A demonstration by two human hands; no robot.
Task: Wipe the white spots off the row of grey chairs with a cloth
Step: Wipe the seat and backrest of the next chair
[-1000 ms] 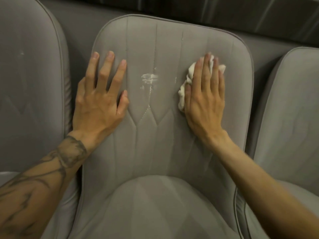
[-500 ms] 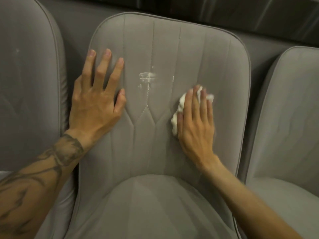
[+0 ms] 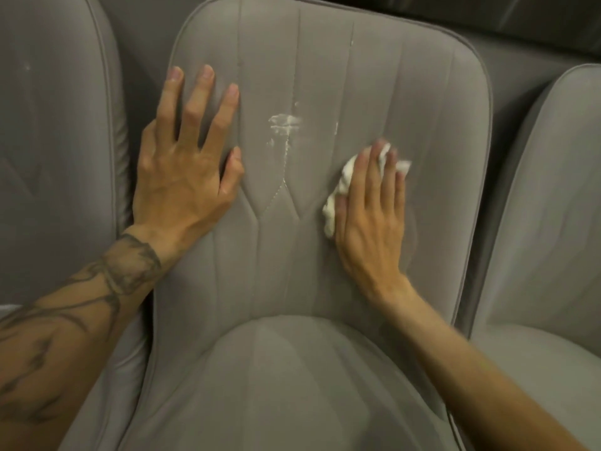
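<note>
The middle grey chair (image 3: 422,92) fills the view, its backrest facing me. A smeared white spot (image 3: 284,123) sits near the backrest's centre seam, with a thin white streak (image 3: 336,127) to its right and another small streak (image 3: 352,42) near the top. My right hand (image 3: 374,216) presses a crumpled white cloth (image 3: 341,187) flat against the backrest, below and right of the smear, fingers straight. The cloth shows at my thumb side and fingertips. My left hand (image 3: 185,177) rests flat on the backrest's left side, fingers spread.
A second grey chair (image 3: 58,157) stands at the left with a small white spot (image 3: 27,67) high on its backrest. A third grey chair (image 3: 553,206) stands at the right. The middle chair's seat cushion (image 3: 292,385) lies below my hands.
My right hand slid the cloth down the backrest from beside the smear to below and right of it, then held about there. My left hand stayed put.
</note>
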